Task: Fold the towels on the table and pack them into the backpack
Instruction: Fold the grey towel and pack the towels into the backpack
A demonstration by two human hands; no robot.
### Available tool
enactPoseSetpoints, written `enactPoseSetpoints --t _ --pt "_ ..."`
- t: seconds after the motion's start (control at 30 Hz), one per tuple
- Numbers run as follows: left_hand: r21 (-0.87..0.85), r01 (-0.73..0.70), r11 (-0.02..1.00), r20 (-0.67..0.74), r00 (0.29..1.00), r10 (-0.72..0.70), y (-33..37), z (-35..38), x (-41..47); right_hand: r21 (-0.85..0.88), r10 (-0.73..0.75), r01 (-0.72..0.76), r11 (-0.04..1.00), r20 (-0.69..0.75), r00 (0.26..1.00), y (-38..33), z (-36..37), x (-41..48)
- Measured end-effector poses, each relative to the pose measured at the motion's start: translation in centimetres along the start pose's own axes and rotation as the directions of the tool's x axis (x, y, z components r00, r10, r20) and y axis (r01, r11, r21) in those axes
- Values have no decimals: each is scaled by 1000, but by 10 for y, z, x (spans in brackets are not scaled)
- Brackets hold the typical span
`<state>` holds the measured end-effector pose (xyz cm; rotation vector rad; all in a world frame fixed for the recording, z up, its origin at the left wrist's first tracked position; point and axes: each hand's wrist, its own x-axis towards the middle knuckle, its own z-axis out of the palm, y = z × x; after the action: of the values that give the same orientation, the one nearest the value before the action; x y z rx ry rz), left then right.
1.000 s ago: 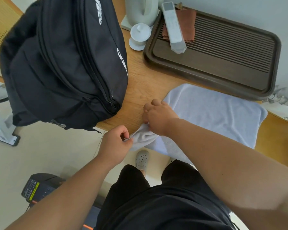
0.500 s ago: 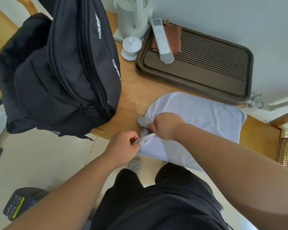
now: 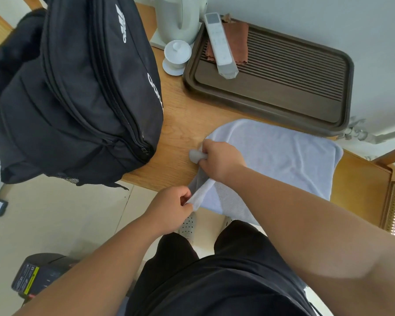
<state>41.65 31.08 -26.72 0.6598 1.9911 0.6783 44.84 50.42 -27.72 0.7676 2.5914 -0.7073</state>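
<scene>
A pale grey-blue towel [image 3: 283, 160] lies spread on the wooden table [image 3: 183, 124], its near part hanging over the front edge. My right hand [image 3: 219, 163] grips the towel's left edge on the table, a corner poking out past the fingers. My left hand [image 3: 171, 208] pinches the lower left corner, just off the table's front edge. A black backpack [image 3: 78, 87] with white lettering lies on the table's left end, zippers shut, overhanging the edge.
A dark slatted tray [image 3: 306, 101] sits behind the towel with a white remote [image 3: 221, 46] and a brown cloth [image 3: 237, 37] on it. A white kettle [image 3: 180, 17] and a lidded white cup [image 3: 176, 53] stand at the back. A black device [image 3: 39, 274] lies on the floor.
My right hand has moved up the towel's left edge, away from my left hand. The edge now stretches between both hands. The view has shifted slightly.
</scene>
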Motion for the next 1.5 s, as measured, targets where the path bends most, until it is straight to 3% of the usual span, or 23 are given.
enactPoseSetpoints --t 0.07,0.13,0.27,0.4,0.5,0.6,0.77,0.97,1.03,1.17,1.33,1.5 --pt "-9 13 1000 -30 999 -13 2 -3 -3 321 101 -103 941 23 995 -5 -10 3" --pt "-21 28 999 -103 994 -30 4 -9 -6 573 186 -185 799 57 981 -14 -23 8" --pt "4 3 1000 -283 959 -2 10 -25 -11 783 295 -212 585 39 955 -35 -53 28" --pt "62 -30 998 -411 910 53 15 -38 -19 895 279 -214 393 105 954 -49 -76 44" --pt "43 -44 998 -491 869 59 20 -43 -21 900 280 -199 388 91 956 -52 -78 48" --pt "30 -64 998 -463 884 70 24 -41 -19 897 341 -209 390 70 938 -43 -74 43" --pt "48 -73 996 -330 940 85 36 -21 -6 924 451 -257 285 107 886 -2 -68 30" --pt "-38 -70 997 -73 995 68 65 26 21 963 484 -214 165 110 868 65 -63 15" --pt "-73 -55 996 -7 998 55 78 44 29 959 466 -196 206 80 881 85 -65 9" --pt "-11 -27 1000 58 998 27 93 76 41 893 436 -180 413 -20 900 122 -65 -2" --pt "79 36 996 12 999 -37 100 95 52 882 280 -164 442 38 959 148 -62 -11" --pt "-18 52 999 -11 999 -52 114 109 53 937 276 -117 329 23 961 160 -75 -9"
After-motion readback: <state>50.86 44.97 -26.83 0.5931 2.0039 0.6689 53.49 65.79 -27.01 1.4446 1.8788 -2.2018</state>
